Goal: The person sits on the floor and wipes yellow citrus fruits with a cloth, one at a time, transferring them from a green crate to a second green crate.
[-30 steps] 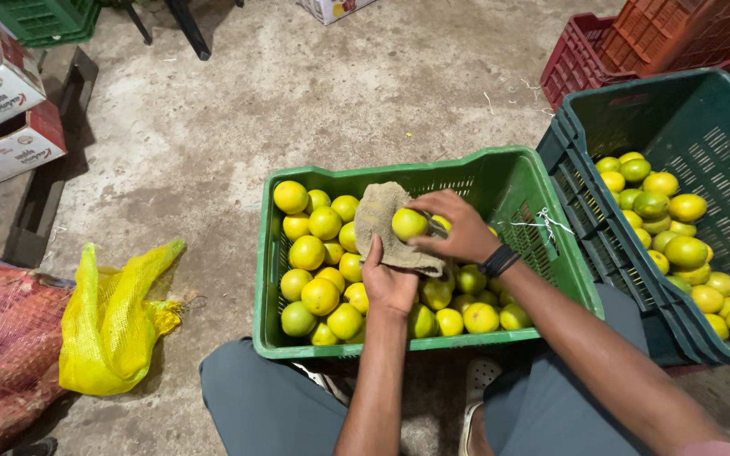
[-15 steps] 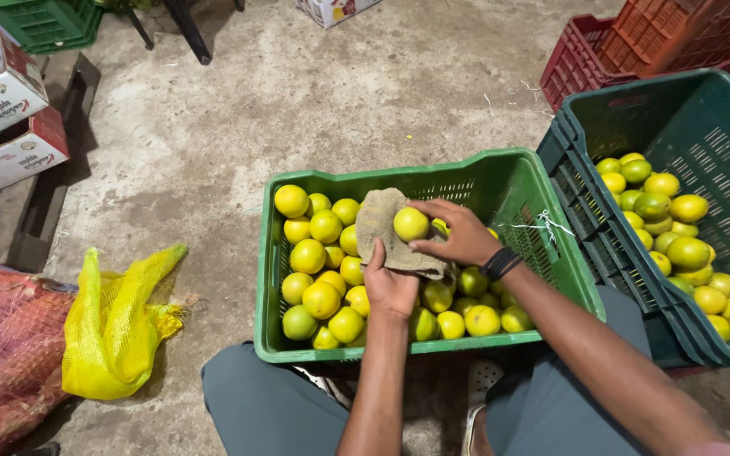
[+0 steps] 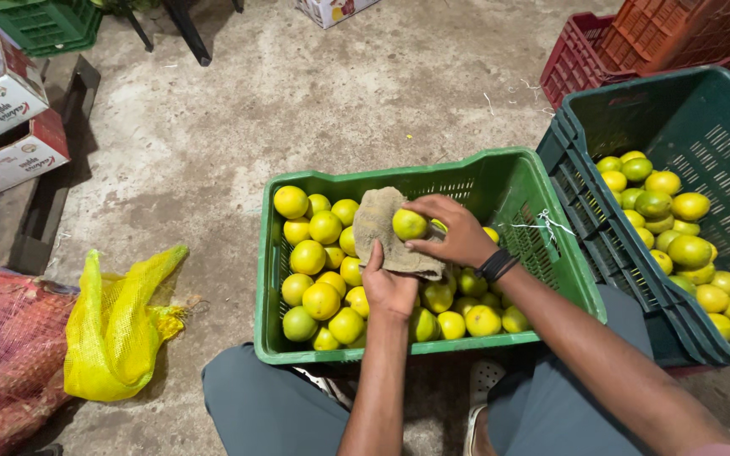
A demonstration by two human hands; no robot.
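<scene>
A light green crate (image 3: 542,241) full of yellow-green citrus fruits (image 3: 324,297) stands between my knees. My left hand (image 3: 389,285) holds a brownish cloth (image 3: 379,225) spread over the fruits in the crate. My right hand (image 3: 456,231) grips one yellow-green fruit (image 3: 409,224) and presses it against the cloth. A dark band sits on my right wrist.
A dark green crate (image 3: 703,135) with several similar fruits stands at the right, red crates (image 3: 635,42) behind it. A yellow mesh bag (image 3: 116,325) and a red mesh sack (image 3: 2,355) lie on the concrete floor at the left. Cardboard boxes (image 3: 2,118) stand at the far left.
Both hands have stayed over the crate; the fruit in my right hand has shifted slightly against the cloth.
</scene>
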